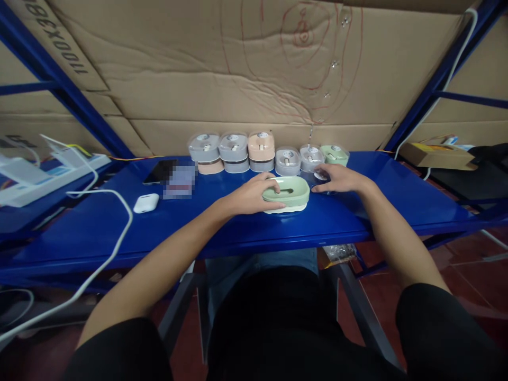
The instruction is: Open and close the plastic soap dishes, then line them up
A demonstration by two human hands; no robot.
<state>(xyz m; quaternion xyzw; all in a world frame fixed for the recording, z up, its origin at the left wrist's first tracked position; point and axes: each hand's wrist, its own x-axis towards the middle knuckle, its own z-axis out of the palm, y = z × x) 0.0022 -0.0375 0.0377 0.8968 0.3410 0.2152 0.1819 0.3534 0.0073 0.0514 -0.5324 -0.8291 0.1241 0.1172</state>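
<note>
A pale green oval dish (286,191) with a white base sits on the blue shelf (238,227) in front of me. My left hand (254,194) grips its left end, thumb along the front rim and fingers curled over the top. My right hand (337,178) lies just right of the dish, fingers spread over a clear lid or case (319,177) on the shelf. Behind them stands a row of lidded dishes (262,151) in grey, peach and green, some stacked two high.
A dark phone (160,171) and a white earbud case (146,202) lie at the left. A white cable (115,233) loops across the shelf's left part. White boxes (47,172) sit far left, a brown box (436,156) far right. Cardboard lines the back.
</note>
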